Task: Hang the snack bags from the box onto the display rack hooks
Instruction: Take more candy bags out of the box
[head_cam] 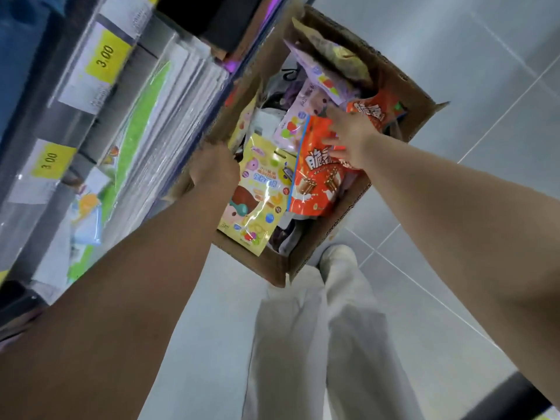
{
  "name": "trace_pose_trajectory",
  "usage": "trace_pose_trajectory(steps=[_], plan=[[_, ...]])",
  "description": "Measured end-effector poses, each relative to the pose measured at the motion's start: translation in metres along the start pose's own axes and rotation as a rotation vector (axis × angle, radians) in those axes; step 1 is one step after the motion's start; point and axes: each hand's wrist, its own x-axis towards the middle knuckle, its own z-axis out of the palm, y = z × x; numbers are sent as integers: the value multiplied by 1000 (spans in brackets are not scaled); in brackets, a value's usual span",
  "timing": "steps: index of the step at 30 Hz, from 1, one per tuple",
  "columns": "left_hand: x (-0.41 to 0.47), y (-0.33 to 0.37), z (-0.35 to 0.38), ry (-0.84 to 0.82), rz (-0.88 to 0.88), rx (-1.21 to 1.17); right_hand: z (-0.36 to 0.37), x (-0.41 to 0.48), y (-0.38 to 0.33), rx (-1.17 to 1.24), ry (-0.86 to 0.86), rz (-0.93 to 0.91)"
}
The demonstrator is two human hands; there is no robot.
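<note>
Two yellow price labels (104, 57) marked 3.00 are seen on the grey display rack (45, 119) at the far left, and clear-wrapped flat packs (172, 95) are stacked just beside them. The left hand (213, 169) is laid against the left wall of an open brown cardboard box (272, 268), which stands on the floor next to the rack; only the back of this hand is shown, so it cannot be told whether its fingers are curled over the wall. A yellow cartoon-printed snack bag (257, 201) is propped inside the box near that hand. Pale trousers (303, 344) are visible below the box. Lilac snack bags (306, 116) with coloured dots are heaped further in. An orange-red foil snack bag (315, 177) lies inside the box, partly over the yellow bag, and its upper part is touched by the right hand (348, 137), whose fingers (331, 112) are spread and laid on the foil. A second orange-red bag (372, 112) is tucked just beyond that hand. Grey floor tiles (469, 86) fill the right side.
</note>
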Motion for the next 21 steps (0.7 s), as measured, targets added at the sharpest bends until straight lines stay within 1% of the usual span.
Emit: trace_pose_trajectory(steps=[3,5,9,11,13,15,16,17,19,21], plan=[[5,-2,9,-14,131,115,4,10,-12,118,10,11],[10,-8,9,-14,192,87,7,15,-17,176,-23,53],[12,-12,0,-33,313,-38,7,17,-23,381,-30,122],[7,-7,-4,-116,324,-71,6,11,-21,418,7,123],[-3,2,-5,-272,281,-97,6,4,-7,411,44,142],[-14,9,1,-437,230,-108,4,-3,16,334,84,181],[-21,12,6,-484,231,-43,1,-5,28,253,102,203],[-27,13,11,-497,249,46,-3,-8,39,162,114,221],[-32,11,20,-461,296,174,-12,-12,53,-63,119,265],[-29,8,27,-410,309,113,-19,-11,58,-386,47,303]])
